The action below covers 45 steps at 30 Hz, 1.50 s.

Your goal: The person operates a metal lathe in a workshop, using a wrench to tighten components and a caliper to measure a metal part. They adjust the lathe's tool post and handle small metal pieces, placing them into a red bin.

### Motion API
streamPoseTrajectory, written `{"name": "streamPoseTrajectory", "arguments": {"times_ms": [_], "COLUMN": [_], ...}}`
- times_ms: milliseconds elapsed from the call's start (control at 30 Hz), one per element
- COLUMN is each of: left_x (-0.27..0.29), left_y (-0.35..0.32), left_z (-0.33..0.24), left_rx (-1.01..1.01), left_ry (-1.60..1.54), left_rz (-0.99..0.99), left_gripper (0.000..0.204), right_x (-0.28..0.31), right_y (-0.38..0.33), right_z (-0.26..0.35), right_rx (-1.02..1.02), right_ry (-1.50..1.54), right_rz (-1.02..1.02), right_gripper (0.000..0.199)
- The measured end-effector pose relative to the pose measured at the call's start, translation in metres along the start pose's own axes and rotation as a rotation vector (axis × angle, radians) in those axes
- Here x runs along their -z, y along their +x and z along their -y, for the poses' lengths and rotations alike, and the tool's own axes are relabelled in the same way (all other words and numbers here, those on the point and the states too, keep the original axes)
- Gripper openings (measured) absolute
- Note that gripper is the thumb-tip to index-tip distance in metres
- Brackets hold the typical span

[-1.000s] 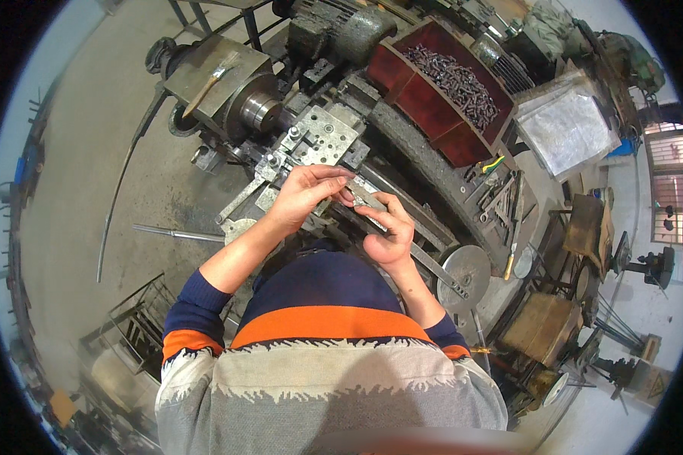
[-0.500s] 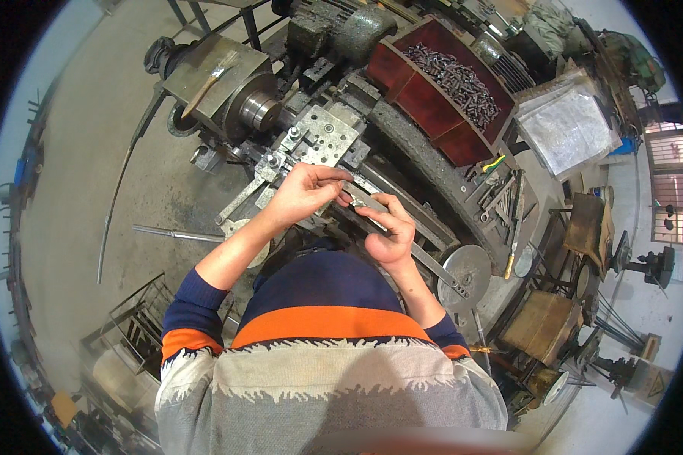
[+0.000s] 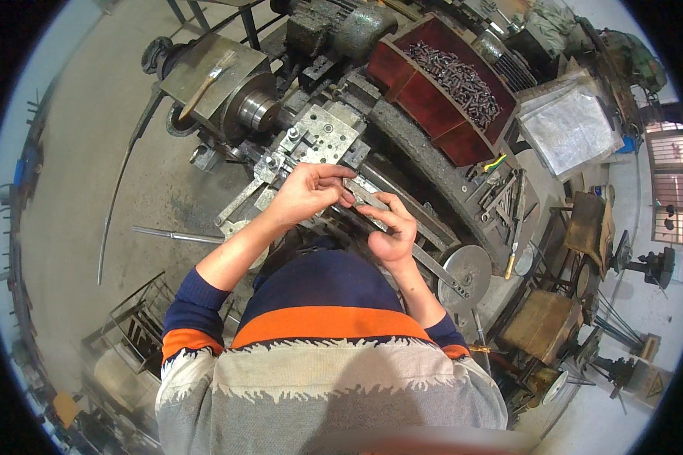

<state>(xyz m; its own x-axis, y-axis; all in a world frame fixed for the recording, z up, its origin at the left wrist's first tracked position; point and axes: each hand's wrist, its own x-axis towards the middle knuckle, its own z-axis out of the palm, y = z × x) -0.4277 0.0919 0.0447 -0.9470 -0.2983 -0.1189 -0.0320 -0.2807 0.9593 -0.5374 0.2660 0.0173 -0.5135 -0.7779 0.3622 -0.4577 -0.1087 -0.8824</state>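
- While both of my hands work over the lathe (image 3: pixel 281 114), little differs from half a second ago: same posture, same grip.
- Left hand (image 3: pixel 305 193): fingers curled closed, tips pinching the upper end of a flat grey metal bar (image 3: pixel 372 206); position unchanged.
- Right hand (image 3: pixel 393 231): fingers wrapped shut around the same bar lower down; it has stayed in place.
- Bar: held between both hands, slanting over the machine bed, just below the bolted grey plate (image 3: pixel 322 136).
- Surroundings unchanged: red bin (image 3: pixel 425 106) of dark metal parts beyond, round handwheel (image 3: pixel 467 267) near my right wrist.
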Motion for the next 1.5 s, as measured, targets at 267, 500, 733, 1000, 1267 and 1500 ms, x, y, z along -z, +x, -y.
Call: {"name": "streamPoseTrajectory", "arguments": {"times_ms": [267,500,733,1000,1267,1500], "left_x": [0.002,0.005,0.004,0.009,0.007,0.006], "left_y": [0.004,0.005,0.004,0.001,0.001,0.001], "left_z": [0.004,0.005,-0.003,-0.004,-0.004,-0.002], "left_rx": [0.026,0.027,0.056,0.052,0.053,0.056], "left_ry": [-0.049,0.033,0.121,0.075,0.058,0.03], "left_rz": [-0.054,-0.047,-0.051,0.031,0.034,0.04], "left_gripper": [0.03,0.032,0.036,0.045,0.044,0.041], "right_x": [-0.001,-0.004,-0.005,-0.004,-0.006,-0.004], "right_y": [0.003,0.005,0.005,0.003,-0.001,-0.001], "right_z": [0.001,0.001,0.002,0.0,-0.003,0.0], "right_rx": [0.014,0.047,0.065,0.034,-0.064,-0.06], "right_ry": [-0.025,-0.049,-0.123,-0.039,-0.018,0.028], "right_rz": [0.008,0.0,0.005,0.017,0.005,0.002], "right_gripper": [0.049,0.048,0.047,0.049,0.05,0.05]}}
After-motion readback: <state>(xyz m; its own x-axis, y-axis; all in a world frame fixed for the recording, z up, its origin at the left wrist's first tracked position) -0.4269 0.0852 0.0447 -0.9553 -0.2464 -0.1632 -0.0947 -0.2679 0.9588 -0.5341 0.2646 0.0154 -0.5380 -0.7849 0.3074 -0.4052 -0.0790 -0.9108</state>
